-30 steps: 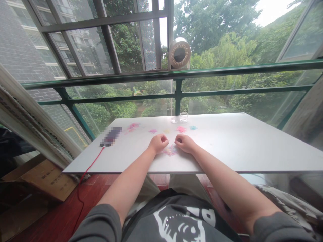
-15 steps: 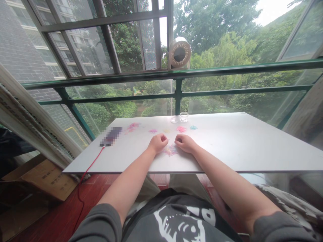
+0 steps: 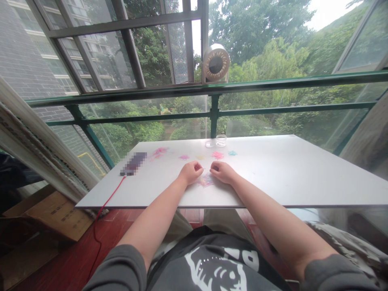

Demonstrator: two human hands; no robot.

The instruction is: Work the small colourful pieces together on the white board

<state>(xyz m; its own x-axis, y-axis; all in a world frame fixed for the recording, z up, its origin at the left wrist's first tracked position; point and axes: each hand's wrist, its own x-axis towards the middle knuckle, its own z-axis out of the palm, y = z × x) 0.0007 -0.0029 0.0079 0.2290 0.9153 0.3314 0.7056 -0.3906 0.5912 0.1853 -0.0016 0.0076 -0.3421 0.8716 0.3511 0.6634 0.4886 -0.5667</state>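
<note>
My left hand (image 3: 190, 171) and my right hand (image 3: 221, 171) rest close together on a white table (image 3: 287, 169), both with fingers curled in a pinch. What the fingertips hold is too small to make out. Between and just under them lies a small mixed-colour pile of tiny pieces (image 3: 205, 180). Farther back on the table lie separate small piles: pink (image 3: 159, 152), magenta (image 3: 183, 157), yellowish (image 3: 200, 157), pink-red (image 3: 217, 155) and teal (image 3: 232, 153).
Two small clear round containers (image 3: 221, 140) stand at the table's far edge. A blurred dark device (image 3: 133, 163) lies at the left with a red cable (image 3: 106, 202) running off the edge. A cardboard box (image 3: 51, 214) sits on the floor at left. Green railing and windows stand behind.
</note>
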